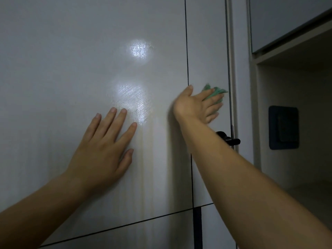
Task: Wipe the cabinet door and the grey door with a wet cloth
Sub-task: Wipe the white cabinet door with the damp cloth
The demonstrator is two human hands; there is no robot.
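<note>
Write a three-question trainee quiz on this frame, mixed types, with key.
1. True or false: the left hand lies flat on the wide panel, holding nothing.
2. The green cloth is on: A) the wide panel B) the narrow panel right of the seam C) both, across the seam.
3. Fill in: the right hand presses the cloth higher than the black ____.
Key: 1 true; 2 B; 3 handle.

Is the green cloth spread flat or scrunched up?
Scrunched up. The green cloth bunches in a wad under the right hand, pressed against the door.
</note>
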